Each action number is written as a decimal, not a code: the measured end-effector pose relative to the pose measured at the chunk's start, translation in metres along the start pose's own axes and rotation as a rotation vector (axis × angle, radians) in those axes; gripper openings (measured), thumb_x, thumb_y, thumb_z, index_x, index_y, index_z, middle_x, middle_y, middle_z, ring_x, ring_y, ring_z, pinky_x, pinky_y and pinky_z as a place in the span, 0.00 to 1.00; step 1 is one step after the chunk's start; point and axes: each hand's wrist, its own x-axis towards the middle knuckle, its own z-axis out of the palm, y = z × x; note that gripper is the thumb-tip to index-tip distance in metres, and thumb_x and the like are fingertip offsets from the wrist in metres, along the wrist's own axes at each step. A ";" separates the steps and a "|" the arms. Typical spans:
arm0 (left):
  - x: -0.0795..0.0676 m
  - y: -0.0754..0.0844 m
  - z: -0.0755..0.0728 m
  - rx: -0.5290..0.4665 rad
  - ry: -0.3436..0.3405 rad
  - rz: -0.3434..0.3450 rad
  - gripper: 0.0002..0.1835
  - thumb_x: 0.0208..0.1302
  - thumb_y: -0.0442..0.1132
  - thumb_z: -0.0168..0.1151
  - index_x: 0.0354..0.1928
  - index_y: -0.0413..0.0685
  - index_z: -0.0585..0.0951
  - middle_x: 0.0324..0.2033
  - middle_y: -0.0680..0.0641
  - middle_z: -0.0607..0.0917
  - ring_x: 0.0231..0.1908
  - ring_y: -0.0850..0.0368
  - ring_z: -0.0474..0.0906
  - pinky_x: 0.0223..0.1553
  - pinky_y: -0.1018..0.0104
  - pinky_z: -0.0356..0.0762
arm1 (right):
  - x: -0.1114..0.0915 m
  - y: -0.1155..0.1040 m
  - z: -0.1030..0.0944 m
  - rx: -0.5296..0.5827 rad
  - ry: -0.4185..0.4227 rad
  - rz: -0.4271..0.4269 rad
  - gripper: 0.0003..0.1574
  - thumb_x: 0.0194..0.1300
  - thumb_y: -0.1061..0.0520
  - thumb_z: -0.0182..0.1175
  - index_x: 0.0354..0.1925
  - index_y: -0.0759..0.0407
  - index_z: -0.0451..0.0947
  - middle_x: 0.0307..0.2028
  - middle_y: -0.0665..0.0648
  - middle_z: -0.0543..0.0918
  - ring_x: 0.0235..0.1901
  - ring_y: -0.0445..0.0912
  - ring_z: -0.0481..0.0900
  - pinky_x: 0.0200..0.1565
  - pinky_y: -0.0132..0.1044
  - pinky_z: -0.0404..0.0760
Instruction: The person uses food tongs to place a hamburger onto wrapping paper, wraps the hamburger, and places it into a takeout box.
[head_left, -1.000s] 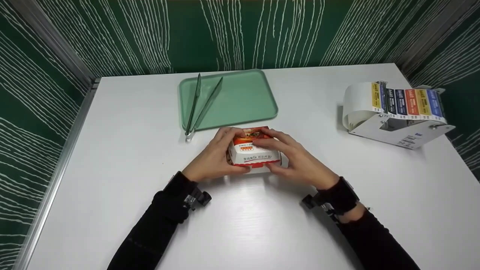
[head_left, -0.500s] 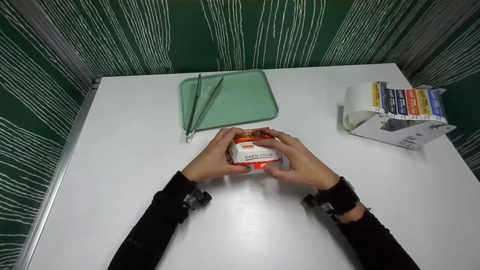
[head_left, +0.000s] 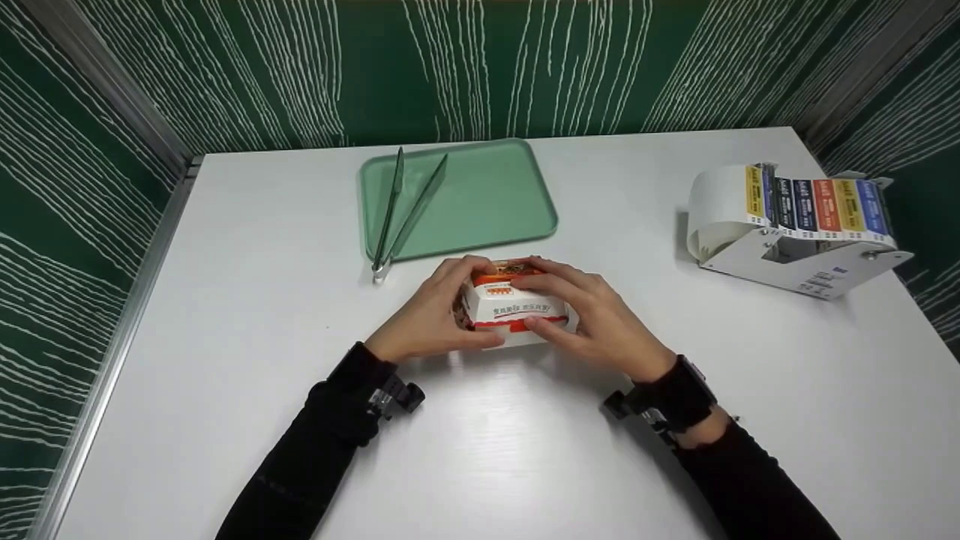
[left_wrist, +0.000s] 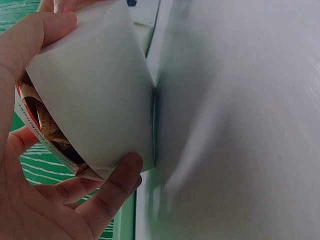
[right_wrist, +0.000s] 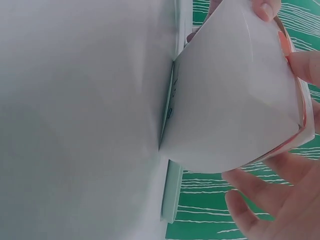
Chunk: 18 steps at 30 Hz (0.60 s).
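Observation:
A white, red and orange cardboard burger box (head_left: 517, 307) stands on the table between both hands. My left hand (head_left: 431, 315) grips its left side, thumb low on the front and fingers by the top; the left wrist view shows this hand (left_wrist: 45, 200) around it. Crumpled brown paper (left_wrist: 47, 122) shows in the gap at the box's side. My right hand (head_left: 600, 322) holds the right side, its fingers on the lid and its thumb at the red front tab. In the right wrist view the right thumb (right_wrist: 305, 66) touches the lid's edge near an orange-red flap (right_wrist: 284, 44).
Behind the box lies a green tray (head_left: 487, 195) with metal tongs (head_left: 409, 217) resting across its left part, their hinge end past the rim. At the right stands a white dispenser (head_left: 802, 232) with rolls of coloured labels. A green, white-striped wall (head_left: 480, 71) borders the white table (head_left: 247, 300).
My right thumb has moved up slightly, from below the red tab to the tab's edge. The lid's top shows less, and the box has shifted slightly right. The left hand has hardly moved.

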 end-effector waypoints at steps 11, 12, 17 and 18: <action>-0.001 -0.001 -0.002 -0.001 -0.021 0.006 0.50 0.53 0.61 0.84 0.75 0.68 0.66 0.72 0.55 0.70 0.67 0.55 0.71 0.71 0.48 0.72 | 0.001 0.000 0.002 -0.029 0.041 -0.009 0.28 0.73 0.44 0.70 0.69 0.36 0.80 0.74 0.55 0.78 0.69 0.56 0.81 0.66 0.59 0.77; -0.001 -0.001 -0.002 -0.002 -0.023 0.010 0.50 0.52 0.61 0.84 0.75 0.68 0.66 0.72 0.55 0.70 0.67 0.55 0.71 0.71 0.48 0.71 | 0.001 0.000 0.002 -0.036 0.043 -0.009 0.28 0.73 0.43 0.70 0.69 0.36 0.80 0.73 0.56 0.78 0.68 0.56 0.81 0.66 0.59 0.77; 0.000 -0.001 -0.003 -0.001 -0.027 0.012 0.51 0.52 0.61 0.84 0.75 0.67 0.66 0.72 0.54 0.70 0.68 0.55 0.70 0.72 0.48 0.71 | 0.001 0.000 0.002 -0.032 0.050 -0.014 0.29 0.72 0.45 0.71 0.68 0.37 0.81 0.73 0.56 0.79 0.67 0.56 0.81 0.65 0.58 0.77; 0.000 -0.001 -0.003 0.001 -0.025 0.013 0.50 0.52 0.61 0.84 0.75 0.66 0.67 0.72 0.54 0.71 0.68 0.55 0.70 0.72 0.48 0.71 | 0.001 0.000 0.002 -0.027 0.048 -0.015 0.29 0.72 0.45 0.71 0.68 0.37 0.81 0.72 0.56 0.79 0.68 0.55 0.81 0.66 0.58 0.77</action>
